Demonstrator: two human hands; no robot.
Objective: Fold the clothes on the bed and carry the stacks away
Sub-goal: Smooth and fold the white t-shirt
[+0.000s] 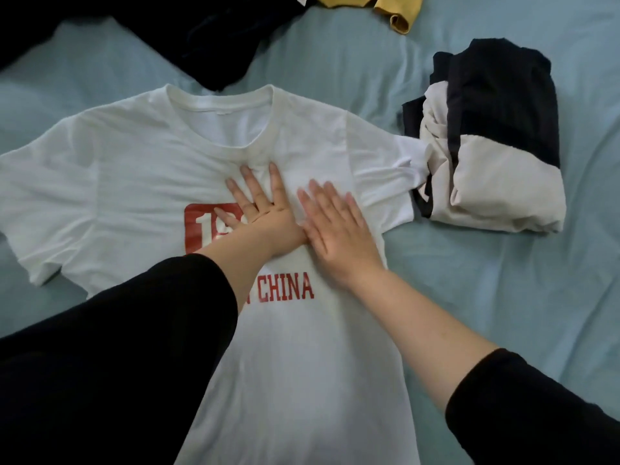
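A white T-shirt [134, 169] with red print lies spread face up on the bed, collar pointing away from me, both sleeves out to the sides. My left hand [258, 209] lies flat on its chest with fingers straight and spread, covering part of the red square logo. Beside it, my right hand [335, 226] presses flat on the chest too, fingers straight. The two hands touch at the heels. A folded stack of black and white clothes [496, 156] sits to the right, touching the shirt's right sleeve.
The light blue bedsheet [503, 297] is wrinkled around the shirt. Dark unfolded clothing [188, 35] lies at the back left, and a mustard-yellow garment [399, 11] lies at the back edge of the view.
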